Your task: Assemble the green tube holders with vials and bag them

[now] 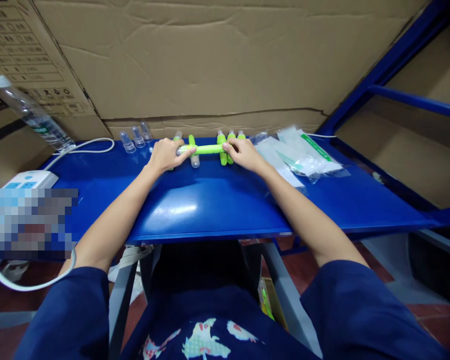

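Observation:
My left hand (166, 156) is closed on the left end of a lime-green tube (210, 149), where a clear part shows. My right hand (244, 154) pinches the same tube at its right end. The tube is held level between both hands, above the blue table (210, 200). Behind it lies a second green tube (192, 141) with a clear end towards me. Several more green tubes (221, 141) with clear tips lie around my hands, partly hidden by them. To the left, three clear domed caps (136, 136) stand upright.
Clear plastic bags (303, 152) with white and green contents lie at the right. On the left are a clear bottle (33, 117), a white power strip (30, 180) with a cable, and a blurred-out patch (37, 225). Cardboard (217, 60) walls the back; a blue metal frame (416, 102) stands right.

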`<move>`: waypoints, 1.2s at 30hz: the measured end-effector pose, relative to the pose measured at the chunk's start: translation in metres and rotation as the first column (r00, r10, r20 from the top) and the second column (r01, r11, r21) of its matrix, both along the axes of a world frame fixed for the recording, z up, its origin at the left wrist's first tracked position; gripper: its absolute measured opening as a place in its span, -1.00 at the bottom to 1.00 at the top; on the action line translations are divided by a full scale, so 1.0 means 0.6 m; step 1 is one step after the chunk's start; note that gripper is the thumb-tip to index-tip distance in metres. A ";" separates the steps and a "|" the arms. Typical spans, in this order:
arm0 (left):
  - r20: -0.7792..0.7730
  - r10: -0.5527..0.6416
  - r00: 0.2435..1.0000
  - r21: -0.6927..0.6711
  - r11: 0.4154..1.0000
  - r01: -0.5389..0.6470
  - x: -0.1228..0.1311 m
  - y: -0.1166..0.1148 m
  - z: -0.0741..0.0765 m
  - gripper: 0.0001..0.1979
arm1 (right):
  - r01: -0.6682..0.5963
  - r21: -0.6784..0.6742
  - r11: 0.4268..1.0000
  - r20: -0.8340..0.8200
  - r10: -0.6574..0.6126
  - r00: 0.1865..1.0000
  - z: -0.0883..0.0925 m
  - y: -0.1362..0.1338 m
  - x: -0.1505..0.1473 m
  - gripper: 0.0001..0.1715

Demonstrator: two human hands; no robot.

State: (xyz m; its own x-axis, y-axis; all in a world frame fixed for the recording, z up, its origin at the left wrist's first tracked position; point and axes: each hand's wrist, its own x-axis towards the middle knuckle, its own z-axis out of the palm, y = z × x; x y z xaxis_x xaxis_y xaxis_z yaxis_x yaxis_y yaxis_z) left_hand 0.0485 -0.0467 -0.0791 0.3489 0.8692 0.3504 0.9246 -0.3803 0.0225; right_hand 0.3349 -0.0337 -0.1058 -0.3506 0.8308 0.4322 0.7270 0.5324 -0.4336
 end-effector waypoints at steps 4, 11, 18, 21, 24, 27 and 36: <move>-0.032 -0.011 0.999 0.022 1.000 0.012 -0.010 0.003 0.000 -0.28 | -0.076 -0.132 0.988 -0.056 0.070 0.996 -0.010 0.000 -0.009 -0.18; -0.044 0.030 0.999 0.009 1.000 -0.030 -0.018 0.008 0.001 -0.32 | -0.029 0.053 0.998 -0.162 0.038 0.986 -0.013 -0.004 -0.022 -0.34; -0.083 -0.007 0.997 -0.060 0.998 0.002 -0.018 0.008 0.001 -0.25 | -0.007 0.111 0.994 0.031 0.004 1.000 -0.003 -0.020 -0.023 -0.62; -0.101 -0.013 0.995 -0.065 0.998 0.007 -0.012 0.005 0.003 -0.24 | 0.048 0.142 0.989 0.097 -0.062 0.993 0.000 -0.025 -0.022 -0.69; -0.115 -0.023 0.993 -0.059 0.998 0.017 -0.007 0.001 0.005 -0.25 | 0.068 0.106 0.992 0.062 -0.075 0.995 0.003 -0.021 -0.020 -0.58; -0.127 -0.015 0.992 -0.043 0.999 0.010 -0.002 -0.003 0.007 -0.28 | 0.037 0.002 0.999 -0.035 -0.037 0.999 0.005 -0.014 -0.018 -0.32; -0.025 0.004 1.000 -0.040 0.999 -0.005 0.015 -0.005 0.008 -0.21 | 0.056 -0.012 0.998 -0.250 -0.057 0.966 -0.007 -0.005 -0.017 -0.24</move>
State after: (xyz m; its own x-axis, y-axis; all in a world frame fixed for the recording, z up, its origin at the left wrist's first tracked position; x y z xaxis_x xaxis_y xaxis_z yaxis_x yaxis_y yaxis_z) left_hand 0.0573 -0.0500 -0.0741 0.3536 0.8838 0.3065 0.9266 -0.3757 0.0144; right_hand 0.3245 -0.0367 -0.1102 -0.1842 0.8482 0.4966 0.6238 0.4913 -0.6079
